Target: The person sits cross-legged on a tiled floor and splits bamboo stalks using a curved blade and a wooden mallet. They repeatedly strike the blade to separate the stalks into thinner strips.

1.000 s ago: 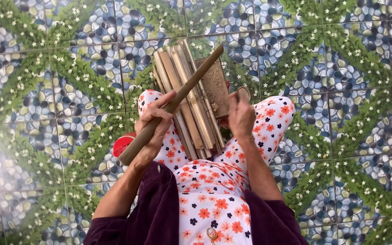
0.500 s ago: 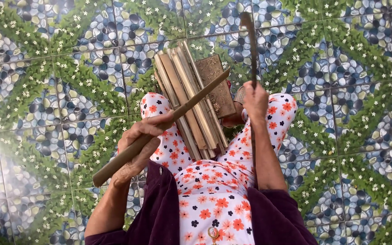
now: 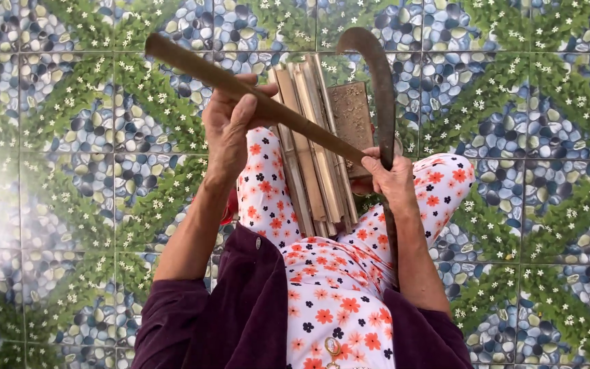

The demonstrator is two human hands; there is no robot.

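- Left hand (image 3: 230, 119): closed round a long brown bamboo strip (image 3: 254, 102), gripping it near the upper end, fingers wrapped over the top and thumb alongside.
- Bamboo strip: held in the air, slanting from upper left down to the right; its lower end meets the right hand. It crosses in front of the bundle of slats.
- Right hand (image 3: 390, 181): closed round the handle of a curved knife (image 3: 380, 89), fingers folded tight; the strip's lower end touches this hand at the thumb side.
- Curved knife: dark blade standing upright above the right hand, tip hooked over to the left at the top; the handle runs down below the hand along the forearm.
- Bundle of slats (image 3: 312, 143): pale split bamboo pieces lying side by side between the person's knees, ends pointing away from the body.
- Flat brown block (image 3: 351, 119): just beside the bundle on its right, behind the knife blade.
- Clothing: white trousers with red and dark flowers (image 3: 336, 287); dark purple sleeves (image 3: 240, 307).
- Floor (image 3: 69, 171): tiles printed with pebbles and green leafy bands.
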